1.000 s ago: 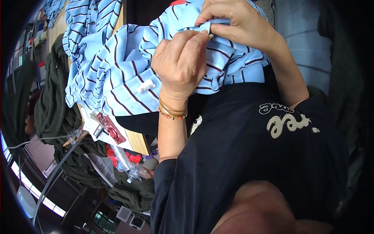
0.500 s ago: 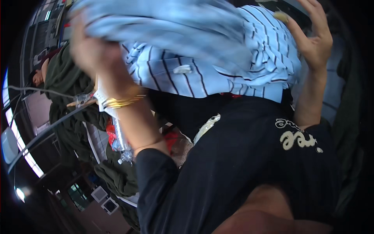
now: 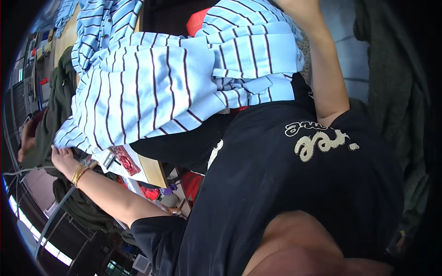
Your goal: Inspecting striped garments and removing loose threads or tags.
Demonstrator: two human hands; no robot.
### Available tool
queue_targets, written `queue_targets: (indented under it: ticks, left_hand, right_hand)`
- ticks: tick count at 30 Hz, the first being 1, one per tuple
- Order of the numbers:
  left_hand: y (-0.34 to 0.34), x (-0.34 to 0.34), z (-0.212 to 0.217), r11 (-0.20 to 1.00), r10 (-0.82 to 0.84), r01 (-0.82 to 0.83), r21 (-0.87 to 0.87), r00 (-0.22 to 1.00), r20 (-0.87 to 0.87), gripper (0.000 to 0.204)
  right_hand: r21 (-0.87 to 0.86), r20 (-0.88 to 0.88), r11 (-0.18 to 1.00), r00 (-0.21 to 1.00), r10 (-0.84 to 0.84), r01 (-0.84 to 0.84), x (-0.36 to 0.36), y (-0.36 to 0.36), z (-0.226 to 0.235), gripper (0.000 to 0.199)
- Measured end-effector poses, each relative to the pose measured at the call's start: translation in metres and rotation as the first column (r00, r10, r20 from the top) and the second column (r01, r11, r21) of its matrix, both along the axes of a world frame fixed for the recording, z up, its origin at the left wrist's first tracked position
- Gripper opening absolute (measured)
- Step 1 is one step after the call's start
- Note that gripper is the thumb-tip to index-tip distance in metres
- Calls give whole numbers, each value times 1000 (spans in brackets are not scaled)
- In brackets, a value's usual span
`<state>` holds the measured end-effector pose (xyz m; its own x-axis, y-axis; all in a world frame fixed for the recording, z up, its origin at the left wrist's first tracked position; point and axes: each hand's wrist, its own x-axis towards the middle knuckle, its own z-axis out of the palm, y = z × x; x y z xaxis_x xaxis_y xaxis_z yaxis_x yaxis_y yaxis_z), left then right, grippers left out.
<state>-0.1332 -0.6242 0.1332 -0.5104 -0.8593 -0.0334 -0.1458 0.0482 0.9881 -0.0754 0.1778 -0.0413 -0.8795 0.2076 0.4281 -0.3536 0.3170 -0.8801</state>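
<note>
1. Swung out leftward and lower since the last frame, the left hand [image 3: 64,161] has its fingertips at a corner of the cloth [image 3: 142,87]; whether they pinch it, I cannot tell (bracelets [image 3: 79,175] circle that wrist).
2. Blurred and lifted half a second ago, the cloth now lies spread over the lap and leftward past the table [image 3: 154,170], its left part flatter, its right part folded and bunched; so that left panel is laid out for work.
3. Behind it shows something red [image 3: 197,22].
4. Shifted inward, the right hand [image 3: 297,7] meets the top edge; its fingers are out of frame, so their state is unknown.
</note>
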Motion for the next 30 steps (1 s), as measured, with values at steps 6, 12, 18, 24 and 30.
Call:
queue_targets:
  ticks: [6, 12, 18, 24, 30]
  left_hand:
    - [361, -5, -59, 398, -789, 721, -567, 584, 190, 36]
    - [495, 6, -128, -567, -713, 650, -506, -80, 697, 45]
    - [514, 50, -163, -770, -116, 638, -7, -129, 985, 55]
    - [510, 71, -133, -801, -175, 599, 11, -253, 952, 57]
    - [499, 81, -146, -759, -266, 647, -72, -208, 941, 64]
  right_hand:
    - [571, 28, 803, 981, 190, -171, 7, 10, -52, 38]
    - [-75, 551, 441, 332, 766, -894, 18, -33, -22, 25]
    - [-249, 400, 186, 74, 913, -950, 26, -51, -12, 22]
    - [563, 418, 663, 862, 287, -494, 2, -58, -30, 45]
    - [626, 601, 443, 759, 251, -642, -6, -76, -71, 42]
